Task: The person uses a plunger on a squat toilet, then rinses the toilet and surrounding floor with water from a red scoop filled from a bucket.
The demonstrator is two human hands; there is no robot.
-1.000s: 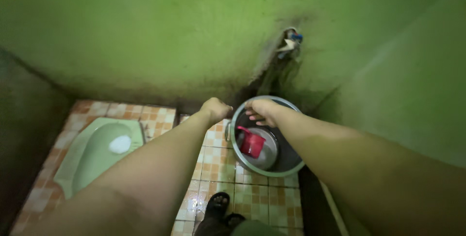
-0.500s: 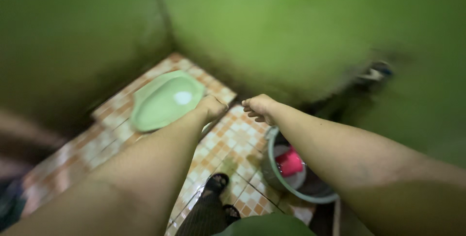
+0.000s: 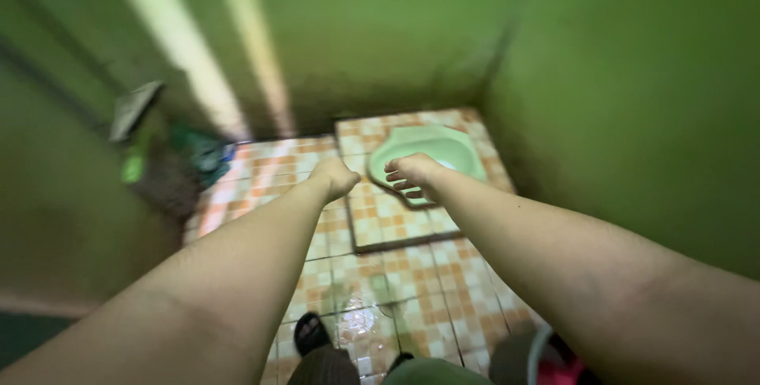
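Both hands empty: left hand (image 3: 336,177) fisted, right hand (image 3: 412,173) fingers curled above squat toilet (image 3: 427,150).

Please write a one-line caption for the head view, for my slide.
Left hand and right hand stretched out over a tiled floor toward a green squat toilet.

Both fists, left hand (image 3: 336,177) and right hand (image 3: 412,173), above green squat toilet (image 3: 431,147).

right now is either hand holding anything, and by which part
No object shows in either. The left hand is closed in a fist and the right hand has its fingers curled, both in the air above the tiled floor.
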